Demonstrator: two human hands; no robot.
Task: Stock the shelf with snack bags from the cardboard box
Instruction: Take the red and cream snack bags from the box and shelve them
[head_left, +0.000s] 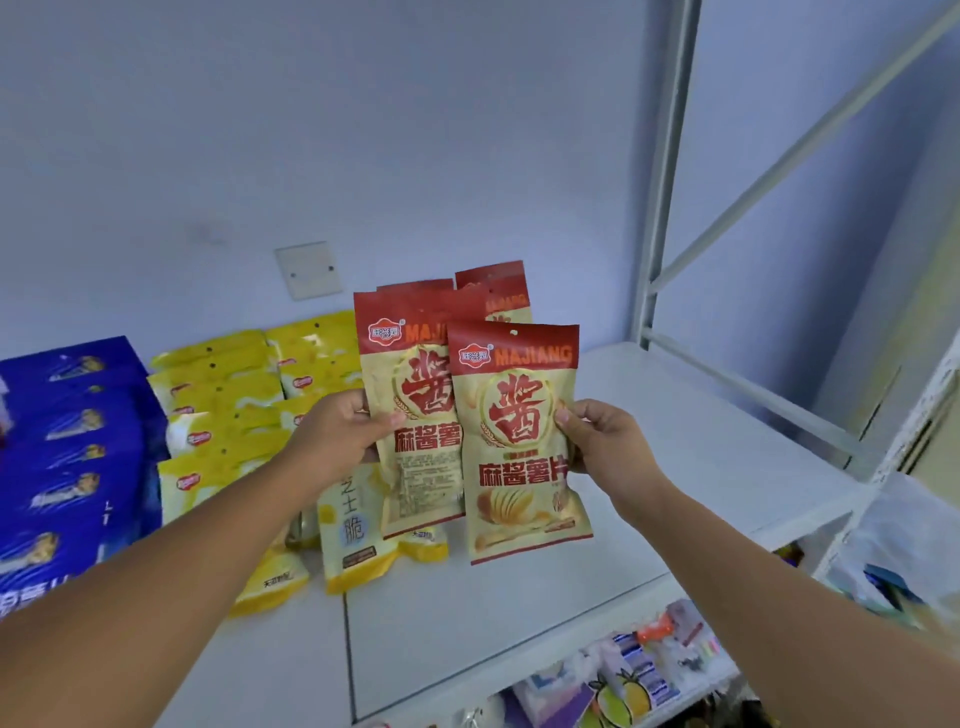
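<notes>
Two hands over the white shelf (675, 426). The left hand (337, 431) grips a fan of snack bags (410, 374) (red tops, beige bodies, at least three, one behind another), its thumb curled across the nearest of them. The right hand (602, 447) pinches the right edge of the front bag (519, 447), held upright above the shelf's middle and overlapping the fan. Yellow bags (223, 395) lie on the shelf's left part, with blue bags (67, 441) at its far left. A wall plate (308, 270) sits behind the shelf.
</notes>
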